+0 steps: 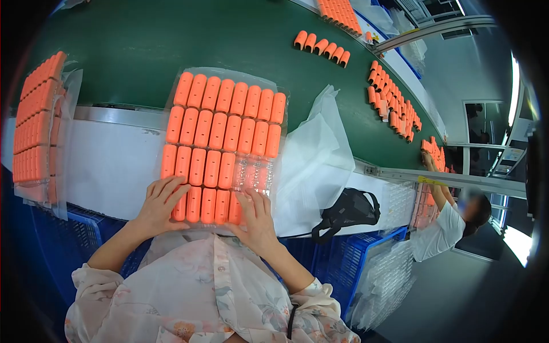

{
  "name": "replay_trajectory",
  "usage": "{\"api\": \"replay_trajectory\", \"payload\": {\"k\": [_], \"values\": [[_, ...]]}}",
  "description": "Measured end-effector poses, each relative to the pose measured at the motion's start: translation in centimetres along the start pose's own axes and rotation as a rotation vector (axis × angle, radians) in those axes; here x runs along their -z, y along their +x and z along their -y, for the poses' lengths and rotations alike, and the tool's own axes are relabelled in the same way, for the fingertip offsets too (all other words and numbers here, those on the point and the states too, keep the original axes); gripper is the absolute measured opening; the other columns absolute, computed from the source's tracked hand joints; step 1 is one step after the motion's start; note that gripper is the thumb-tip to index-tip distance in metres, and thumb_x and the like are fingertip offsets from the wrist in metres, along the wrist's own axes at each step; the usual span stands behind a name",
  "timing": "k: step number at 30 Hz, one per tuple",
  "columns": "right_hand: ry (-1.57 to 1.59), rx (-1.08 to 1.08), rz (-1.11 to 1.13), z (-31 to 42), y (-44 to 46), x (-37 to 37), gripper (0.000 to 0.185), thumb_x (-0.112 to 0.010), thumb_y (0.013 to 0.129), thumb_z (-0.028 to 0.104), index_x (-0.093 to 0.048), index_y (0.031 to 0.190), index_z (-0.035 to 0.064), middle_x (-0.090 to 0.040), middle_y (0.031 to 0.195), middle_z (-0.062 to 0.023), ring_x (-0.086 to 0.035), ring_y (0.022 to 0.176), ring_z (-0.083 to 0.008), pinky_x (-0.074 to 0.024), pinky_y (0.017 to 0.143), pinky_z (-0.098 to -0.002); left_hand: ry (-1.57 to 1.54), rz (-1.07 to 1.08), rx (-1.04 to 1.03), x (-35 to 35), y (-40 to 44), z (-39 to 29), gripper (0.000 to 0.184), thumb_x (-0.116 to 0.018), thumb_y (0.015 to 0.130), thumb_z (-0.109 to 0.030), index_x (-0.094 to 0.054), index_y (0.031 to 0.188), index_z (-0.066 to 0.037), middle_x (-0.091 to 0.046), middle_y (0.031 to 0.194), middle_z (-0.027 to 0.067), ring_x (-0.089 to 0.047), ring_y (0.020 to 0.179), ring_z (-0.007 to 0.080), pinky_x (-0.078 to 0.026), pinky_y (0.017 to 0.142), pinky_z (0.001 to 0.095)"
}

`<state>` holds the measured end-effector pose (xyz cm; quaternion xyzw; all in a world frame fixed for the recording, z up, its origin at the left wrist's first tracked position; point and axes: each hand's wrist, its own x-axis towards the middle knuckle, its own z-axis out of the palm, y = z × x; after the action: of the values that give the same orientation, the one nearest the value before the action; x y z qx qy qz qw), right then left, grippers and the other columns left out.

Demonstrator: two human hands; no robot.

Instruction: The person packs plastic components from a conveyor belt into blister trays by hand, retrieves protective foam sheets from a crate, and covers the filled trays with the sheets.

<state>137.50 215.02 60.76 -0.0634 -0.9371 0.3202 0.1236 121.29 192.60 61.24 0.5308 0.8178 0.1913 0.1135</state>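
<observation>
Orange oblong parts (pixel 234 131) stand in rows in a clear plastic tray (pixel 266 177) in front of me. Several clear pockets show without parts at the tray's right side, in the third row. My left hand (pixel 163 203) lies at the near left corner, its fingers spread over the end of the nearest row. On the near right, my right hand (pixel 254 220) rests with fingers apart, touching the last orange part seen in that row. What lies under its fingers is hidden.
Stacked filled trays (pixel 37 126) stand at the left. Translucent sheets (pixel 317 154) and a black bag (pixel 351 208) lie to the right. More orange parts (pixel 392 100) are on the green conveyor (pixel 229 34). A co-worker (pixel 443 228) reaches there. Blue crates (pixel 343 257) are below.
</observation>
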Motion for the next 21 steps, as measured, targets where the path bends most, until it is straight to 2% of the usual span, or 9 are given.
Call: {"api": "replay_trajectory", "payload": {"k": [2, 6, 8, 9, 11, 14, 18, 19, 21], "values": [[-0.002, 0.021, -0.019, -0.3, -0.9, -0.2, 0.068, -0.076, 0.070, 0.022, -0.045, 0.128, 0.0046, -0.041, 0.128, -0.0196, -0.042, 0.112, -0.0397, -0.0422, 0.090, -0.0460, -0.042, -0.048, 0.019, -0.3, -0.5, -0.3, 0.096, -0.081, 0.056, -0.042, -0.039, 0.134, -0.006, -0.034, 0.141, 0.0122, -0.032, 0.128, 0.0314, -0.026, 0.103, 0.0461], [-0.038, 0.057, -0.040, -1.3, -1.3, -1.2, 0.053, -0.073, 0.074, 0.017, -0.051, 0.119, 0.0023, -0.045, 0.123, -0.0198, -0.047, 0.106, -0.0384, -0.0449, 0.085, -0.0437, 0.049, 0.000, 0.001, -1.0, -0.9, -0.2, 0.088, -0.074, 0.065, -0.047, -0.040, 0.134, -0.005, -0.035, 0.139, 0.0152, -0.035, 0.124, 0.0336, -0.027, 0.102, 0.0476], [0.034, 0.082, -0.087, -0.9, -1.1, -0.7, 0.047, -0.072, 0.074, 0.014, -0.052, 0.116, 0.0020, -0.046, 0.121, -0.0200, -0.048, 0.103, -0.0382, -0.0455, 0.083, -0.0435, 0.000, 0.034, -0.005, 0.0, -0.5, -0.4, 0.085, -0.071, 0.068, -0.048, -0.040, 0.134, -0.004, -0.037, 0.139, 0.0155, -0.036, 0.123, 0.0334, -0.027, 0.102, 0.0482], [0.069, 0.092, -0.111, -0.8, -1.0, -0.4, 0.045, -0.071, 0.075, 0.012, -0.052, 0.114, 0.0018, -0.047, 0.120, -0.0201, -0.048, 0.101, -0.0382, -0.0458, 0.082, -0.0434, 0.032, -0.018, -0.029, 0.0, -0.3, -0.5, 0.084, -0.070, 0.069, -0.048, -0.040, 0.133, -0.004, -0.037, 0.138, 0.0155, -0.035, 0.123, 0.0337, -0.026, 0.102, 0.0484], [0.032, 0.067, -0.136, -1.3, -1.2, 0.0, 0.042, -0.070, 0.074, 0.009, -0.052, 0.112, 0.0014, -0.048, 0.119, -0.0198, -0.050, 0.099, -0.0378, -0.0463, 0.081, -0.0429, 0.096, -0.125, -0.087, -0.3, 0.2, -0.9, 0.082, -0.069, 0.070, -0.049, -0.042, 0.132, -0.003, -0.039, 0.137, 0.0156, -0.035, 0.124, 0.0341, -0.026, 0.102, 0.0488], [-0.050, 0.076, -0.147, -1.7, -1.6, -0.4, 0.040, -0.068, 0.074, 0.005, -0.053, 0.111, 0.0011, -0.049, 0.117, -0.0195, -0.051, 0.095, -0.0372, -0.0470, 0.079, -0.0420, 0.213, -0.060, -0.017, -0.3, 2.0, -1.3, 0.080, -0.067, 0.071, -0.050, -0.043, 0.131, -0.003, -0.040, 0.136, 0.0158, -0.034, 0.124, 0.0353, -0.026, 0.102, 0.0490], [0.087, 0.071, -0.174, -2.5, -0.4, 2.9, 0.038, -0.068, 0.073, 0.004, -0.054, 0.108, 0.0014, -0.050, 0.116, -0.0191, -0.052, 0.094, -0.0361, -0.0471, 0.078, -0.0404, 0.059, 0.013, 0.078, 1.0, 2.7, -2.0, 0.077, -0.063, 0.073, -0.053, -0.045, 0.127, -0.002, -0.041, 0.133, 0.0164, -0.035, 0.122, 0.0369, -0.023, 0.103, 0.0510], [0.084, 0.127, -0.213, -3.4, 0.5, 4.1, 0.038, -0.068, 0.072, 0.004, -0.055, 0.108, 0.0031, -0.049, 0.118, -0.0181, -0.052, 0.094, -0.0348, -0.0471, 0.077, -0.0399, 0.068, -0.055, 0.031, 1.5, 3.4, -2.1, 0.071, -0.071, 0.070, -0.040, -0.046, 0.124, -0.003, -0.043, 0.131, 0.0165, -0.038, 0.118, 0.0369, -0.029, 0.101, 0.0499], [0.035, 0.124, -0.249, -5.9, 3.2, 7.0, 0.037, -0.068, 0.073, 0.003, -0.055, 0.108, 0.0042, -0.049, 0.119, -0.0168, -0.052, 0.095, -0.0338, -0.0472, 0.077, -0.0393, 0.036, -0.102, -0.040, 2.4, 6.5, -2.2, 0.068, -0.076, 0.066, -0.028, -0.047, 0.123, -0.004, -0.043, 0.130, 0.0163, -0.040, 0.116, 0.0369, -0.033, 0.098, 0.0480]]}}
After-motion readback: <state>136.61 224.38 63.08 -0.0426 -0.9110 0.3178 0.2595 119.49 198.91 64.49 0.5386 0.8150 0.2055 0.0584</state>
